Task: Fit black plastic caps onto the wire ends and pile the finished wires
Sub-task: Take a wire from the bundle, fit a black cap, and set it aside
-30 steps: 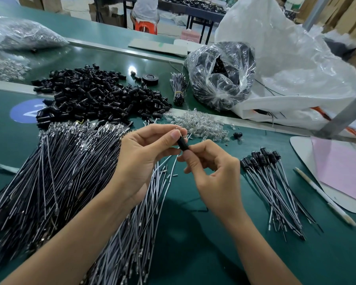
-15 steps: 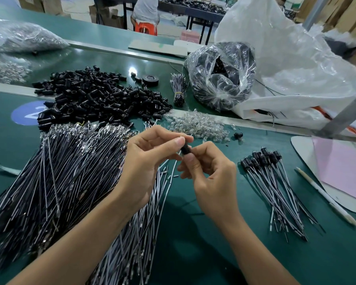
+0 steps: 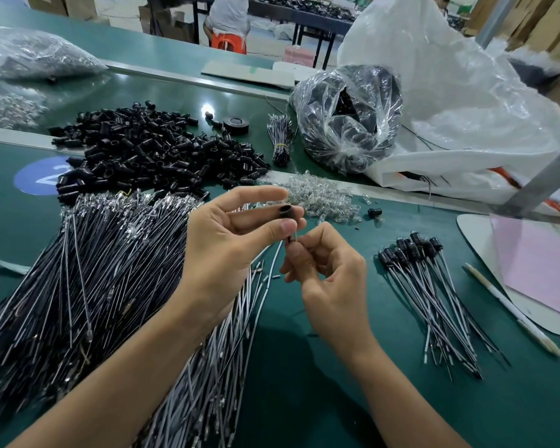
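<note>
My left hand (image 3: pixel 230 240) pinches a black plastic cap (image 3: pixel 285 211) between thumb and fingers, its open end turned toward me. Just below it, my right hand (image 3: pixel 327 279) pinches the end of a thin wire (image 3: pixel 274 260) whose tip meets the underside of the cap. A big heap of uncapped black and grey wires (image 3: pixel 88 273) lies at the left under my left forearm. Loose black caps (image 3: pixel 149 150) are heaped behind it. A small pile of capped wires (image 3: pixel 430 286) lies to the right of my hands.
Clear glassy small parts (image 3: pixel 320 195) lie behind my hands, with one stray cap (image 3: pixel 374 212) beside them. At the back right stand a clear bag of black parts (image 3: pixel 346 121) and a large white sack (image 3: pixel 459 101). A white board with pink paper (image 3: pixel 537 273) and a pen (image 3: pixel 511 312) lie far right.
My left hand has tilted the cap upward, showing its open end, and its fingers have spread. My right hand has dropped lower, holding the wire under the cap.
</note>
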Action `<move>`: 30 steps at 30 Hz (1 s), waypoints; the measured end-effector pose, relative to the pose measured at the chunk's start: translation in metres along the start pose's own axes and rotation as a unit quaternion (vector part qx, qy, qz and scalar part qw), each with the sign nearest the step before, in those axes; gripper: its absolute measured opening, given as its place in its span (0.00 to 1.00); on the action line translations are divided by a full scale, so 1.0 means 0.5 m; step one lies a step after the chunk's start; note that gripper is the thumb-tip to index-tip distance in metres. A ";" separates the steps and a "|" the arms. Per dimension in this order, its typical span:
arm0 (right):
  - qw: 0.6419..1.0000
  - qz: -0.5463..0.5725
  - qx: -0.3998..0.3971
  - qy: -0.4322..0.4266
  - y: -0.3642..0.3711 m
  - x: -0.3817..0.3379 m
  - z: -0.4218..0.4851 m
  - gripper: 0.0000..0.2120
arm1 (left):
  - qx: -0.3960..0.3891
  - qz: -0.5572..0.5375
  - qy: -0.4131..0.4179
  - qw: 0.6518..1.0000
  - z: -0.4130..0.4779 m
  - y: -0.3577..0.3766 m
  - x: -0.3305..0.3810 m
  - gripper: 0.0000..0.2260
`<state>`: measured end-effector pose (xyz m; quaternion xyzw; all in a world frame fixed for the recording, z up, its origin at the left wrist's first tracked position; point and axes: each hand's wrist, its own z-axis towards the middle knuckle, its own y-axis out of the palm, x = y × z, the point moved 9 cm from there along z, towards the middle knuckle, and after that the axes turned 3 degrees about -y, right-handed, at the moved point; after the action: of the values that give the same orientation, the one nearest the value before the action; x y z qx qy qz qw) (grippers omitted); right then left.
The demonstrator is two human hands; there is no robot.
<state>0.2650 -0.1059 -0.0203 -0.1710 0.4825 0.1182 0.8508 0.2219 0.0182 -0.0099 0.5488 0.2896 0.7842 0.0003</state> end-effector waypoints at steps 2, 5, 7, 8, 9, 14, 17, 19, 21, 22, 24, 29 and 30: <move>1.000 0.016 -0.010 0.003 0.007 0.000 -0.001 0.09 | 0.008 -0.007 0.002 1.000 0.000 -0.005 0.005 0.15; 0.999 0.027 -0.024 0.005 0.019 -0.002 -0.001 0.09 | 0.017 -0.028 0.002 0.999 0.002 -0.013 0.010 0.15; 0.999 0.035 -0.024 0.009 0.020 -0.003 0.001 0.09 | 0.020 -0.031 -0.004 0.999 0.001 -0.014 0.009 0.16; 0.999 0.040 -0.022 0.009 0.018 -0.006 0.002 0.09 | 0.019 -0.030 -0.006 0.999 0.002 -0.012 0.008 0.17; 0.999 0.045 -0.023 0.007 0.016 -0.008 0.001 0.08 | 0.018 -0.033 -0.010 0.999 0.004 -0.010 0.007 0.17; 0.999 -0.010 -0.053 -0.010 0.015 -0.010 0.008 0.11 | 0.057 -0.096 -0.064 0.992 0.012 -0.030 -0.010 0.15; 0.984 -0.177 0.015 0.002 -0.044 0.026 0.058 0.06 | 0.085 -0.087 -0.117 0.986 0.011 -0.046 -0.038 0.14; 0.953 -0.300 0.004 0.040 -0.068 0.064 0.094 0.10 | 0.095 -0.075 -0.138 0.983 0.010 -0.052 -0.051 0.13; 0.922 -0.381 -0.026 0.068 -0.080 0.107 0.116 0.14 | 0.095 -0.073 -0.151 0.981 0.008 -0.056 -0.061 0.14; 0.909 -0.408 -0.035 0.073 -0.081 0.122 0.124 0.14 | 0.093 -0.077 -0.156 0.980 0.007 -0.056 -0.066 0.15; 0.892 -0.443 -0.043 0.073 -0.079 0.138 0.139 0.13 | 0.084 -0.084 -0.163 0.979 0.007 -0.056 -0.073 0.15; 0.877 -0.471 -0.054 0.077 -0.070 0.164 0.156 0.11 | 0.049 -0.067 -0.159 0.984 0.009 -0.043 -0.069 0.15; 0.878 -0.469 -0.052 0.078 -0.071 0.166 0.155 0.10 | 0.049 -0.051 -0.153 0.986 0.009 -0.042 -0.066 0.15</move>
<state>0.3804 -0.1038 -0.0487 -0.4299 0.4037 -0.2840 0.7560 0.2321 0.0274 -0.0468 0.6460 0.3520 0.6749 0.0574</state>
